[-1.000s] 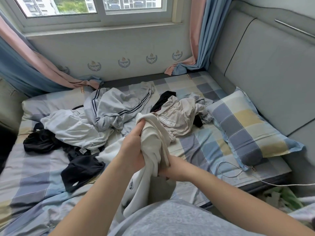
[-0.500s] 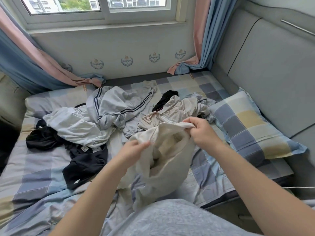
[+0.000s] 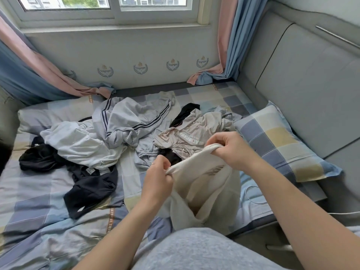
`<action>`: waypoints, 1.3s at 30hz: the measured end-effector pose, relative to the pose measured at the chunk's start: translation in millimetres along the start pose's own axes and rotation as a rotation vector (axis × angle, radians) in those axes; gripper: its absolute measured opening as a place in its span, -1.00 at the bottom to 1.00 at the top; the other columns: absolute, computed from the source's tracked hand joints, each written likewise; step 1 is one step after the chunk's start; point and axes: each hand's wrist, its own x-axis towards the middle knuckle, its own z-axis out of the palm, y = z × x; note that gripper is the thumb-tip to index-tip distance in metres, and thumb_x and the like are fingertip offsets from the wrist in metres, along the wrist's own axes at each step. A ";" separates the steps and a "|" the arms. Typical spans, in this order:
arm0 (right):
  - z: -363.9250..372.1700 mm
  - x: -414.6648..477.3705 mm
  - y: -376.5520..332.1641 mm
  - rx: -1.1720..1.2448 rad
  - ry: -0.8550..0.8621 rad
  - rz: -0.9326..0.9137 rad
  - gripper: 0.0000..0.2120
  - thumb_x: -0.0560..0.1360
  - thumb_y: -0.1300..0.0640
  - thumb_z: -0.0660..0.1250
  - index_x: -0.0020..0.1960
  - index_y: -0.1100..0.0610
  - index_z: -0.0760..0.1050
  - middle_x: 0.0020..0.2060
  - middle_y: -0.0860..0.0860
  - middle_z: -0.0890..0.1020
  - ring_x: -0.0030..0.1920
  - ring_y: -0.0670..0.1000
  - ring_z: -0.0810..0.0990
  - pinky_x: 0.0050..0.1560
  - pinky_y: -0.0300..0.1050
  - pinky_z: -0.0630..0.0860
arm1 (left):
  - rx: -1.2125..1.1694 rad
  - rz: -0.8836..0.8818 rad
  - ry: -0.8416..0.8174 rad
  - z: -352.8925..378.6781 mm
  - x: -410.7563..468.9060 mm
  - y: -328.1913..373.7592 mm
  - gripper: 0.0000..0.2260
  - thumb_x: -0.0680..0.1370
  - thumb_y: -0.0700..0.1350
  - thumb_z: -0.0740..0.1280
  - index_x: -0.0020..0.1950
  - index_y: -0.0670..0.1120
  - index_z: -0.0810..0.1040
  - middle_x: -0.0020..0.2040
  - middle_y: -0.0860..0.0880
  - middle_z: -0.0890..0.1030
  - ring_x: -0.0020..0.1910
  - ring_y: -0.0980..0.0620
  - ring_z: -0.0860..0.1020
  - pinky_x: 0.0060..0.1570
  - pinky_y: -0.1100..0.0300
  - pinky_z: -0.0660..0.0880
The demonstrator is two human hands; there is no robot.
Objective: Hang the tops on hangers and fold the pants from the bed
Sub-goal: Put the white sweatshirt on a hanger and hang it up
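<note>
Cream garment (image 3: 206, 184): held up over the near edge of the bed (image 3: 29, 193), in front of the person's grey-clad torso. Its upper hem is drawn taut between the two hands and the body hangs slack below.
Left hand (image 3: 157, 172): fingers curled, pinching the lower-left end of the hem.
Right hand (image 3: 229, 149): fingers closed tight over the higher, right end of the hem.

Pile, mid-bed beyond the hands:
- grey striped garment (image 3: 134, 121)
- pale garment (image 3: 81, 145) to its left
- black garment (image 3: 91, 188) spilling toward the near side
- beige printed top (image 3: 194, 131), just behind the right hand

Boundaries: the far edge of the bed meets the wall (image 3: 126, 55) under the window. The right side is closed by the padded headboard (image 3: 302, 84), with a checked pillow (image 3: 280, 141) lying beside it.

Open sheet: a broad patch at near left, and a narrow strip between hands and pillow, where a thin white cable (image 3: 253, 193) lies.
</note>
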 end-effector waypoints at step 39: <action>-12.7 -267.3 122.9 0.492 0.608 0.731 -0.54 0.51 -0.10 0.41 0.04 0.34 0.56 0.03 0.25 0.66 0.07 0.25 0.61 0.19 0.12 0.46 | 0.011 0.329 -0.813 92.1 -38.6 42.3 -0.66 0.67 -0.10 0.16 -0.32 -0.02 0.29 -0.47 0.16 0.33 -0.45 0.17 0.29 -0.38 0.14 0.21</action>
